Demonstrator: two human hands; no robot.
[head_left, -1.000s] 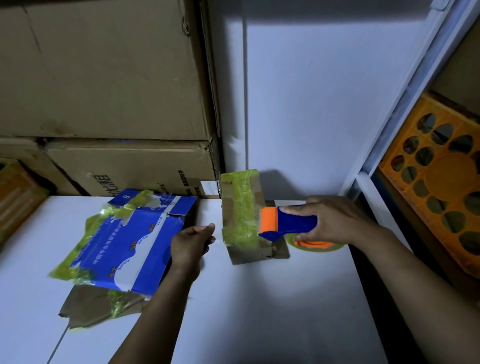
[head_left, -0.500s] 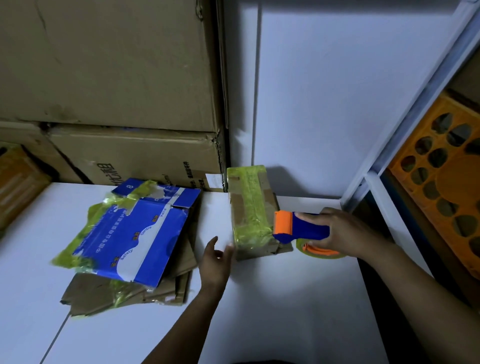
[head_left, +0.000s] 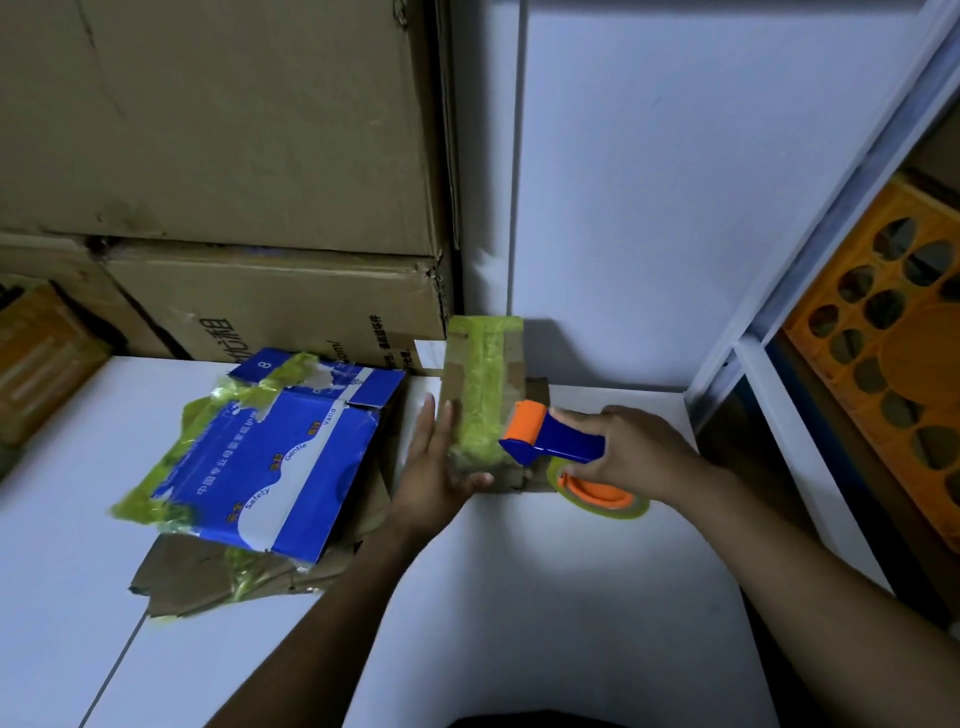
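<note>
Taped box (head_left: 483, 410), 1: small, brown, banded in yellow-green tape; at far edge of desk (head_left: 519, 597), backed against the wall, just right of flattened blue carton (head_left: 275, 457), 1.
Left hand (head_left: 436, 467): released, fingers straight, flat against box's left side.
Right hand (head_left: 639, 452): grasping tape dispenser (head_left: 556, 441), 1, blue and orange, nose at box's near right edge.
Desk's right edge near right hand; broad white surface nearside of box.
Stacked cartons (head_left: 234, 130), 2, rear left.
Orange crate (head_left: 893, 353), 1, far right.

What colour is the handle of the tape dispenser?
The handle is blue, with an orange roller at its front end; the head view shows it.
</note>
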